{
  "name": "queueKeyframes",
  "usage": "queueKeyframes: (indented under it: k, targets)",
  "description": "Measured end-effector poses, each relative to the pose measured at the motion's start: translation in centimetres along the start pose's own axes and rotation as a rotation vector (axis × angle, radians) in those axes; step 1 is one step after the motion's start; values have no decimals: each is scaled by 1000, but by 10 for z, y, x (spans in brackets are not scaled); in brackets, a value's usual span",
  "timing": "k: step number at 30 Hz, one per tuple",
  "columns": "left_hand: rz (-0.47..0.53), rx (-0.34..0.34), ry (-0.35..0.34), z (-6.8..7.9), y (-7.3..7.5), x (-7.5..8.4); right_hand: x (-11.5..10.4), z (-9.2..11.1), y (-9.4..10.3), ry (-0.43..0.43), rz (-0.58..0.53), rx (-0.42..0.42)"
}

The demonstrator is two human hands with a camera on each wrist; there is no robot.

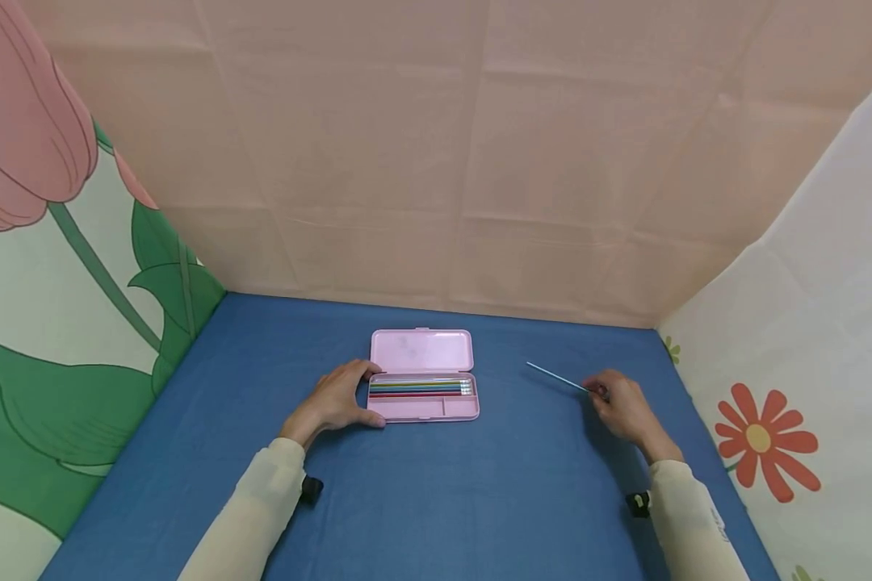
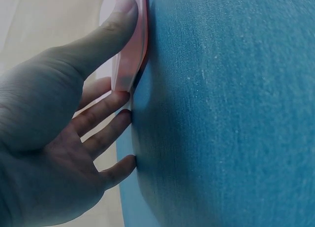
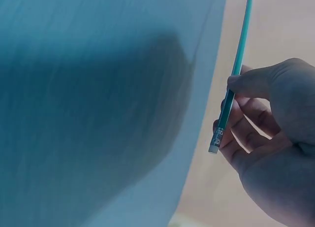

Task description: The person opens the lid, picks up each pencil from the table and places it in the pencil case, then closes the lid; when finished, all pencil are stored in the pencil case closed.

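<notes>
A pink pencil case (image 1: pixel 423 409) lies on the blue cloth with its lid (image 1: pixel 421 350) folded back. Several coloured pencils (image 1: pixel 414 389) lie side by side in its rear part, their eraser ends to the right. My left hand (image 1: pixel 341 395) holds the case by its left end, thumb at the front and fingers at the back; in the left wrist view the thumb (image 2: pixel 110 37) presses against the case's side (image 2: pixel 130 64). Off to the right, my right hand (image 1: pixel 621 407) pinches a teal pencil (image 3: pixel 239 52) near its eraser end, above the cloth. The pencil's other end points toward the case.
Blue cloth (image 1: pixel 436 500) covers the table. A plain beige sheet (image 1: pixel 436 161) hangs behind it. Patterned cloth walls stand at the left, with a tulip (image 1: pixel 22 121), and at the right, with a red flower (image 1: pixel 759 440). Black wrist devices (image 1: pixel 310 490) sit at both sleeves.
</notes>
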State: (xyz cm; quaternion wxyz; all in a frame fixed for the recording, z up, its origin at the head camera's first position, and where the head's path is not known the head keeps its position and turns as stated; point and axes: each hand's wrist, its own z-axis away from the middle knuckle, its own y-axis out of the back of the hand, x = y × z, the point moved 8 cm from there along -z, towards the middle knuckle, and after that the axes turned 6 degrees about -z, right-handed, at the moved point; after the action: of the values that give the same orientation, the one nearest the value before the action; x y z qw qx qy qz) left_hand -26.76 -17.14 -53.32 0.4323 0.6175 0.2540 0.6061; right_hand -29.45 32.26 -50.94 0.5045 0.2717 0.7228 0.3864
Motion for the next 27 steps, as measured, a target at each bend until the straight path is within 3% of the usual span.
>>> queueKeyframes:
  k: [4,15,27]
  targets:
    - [3,-2,-1,0,-1,0,-32,-11,-15,97,-10,-23]
    - [5,0,-2,0,-1,-1,-110,-44,-60,256,-35,-95]
    - [-5,2,8,0,-1,0,-171,-78,-114,313,-82,-183]
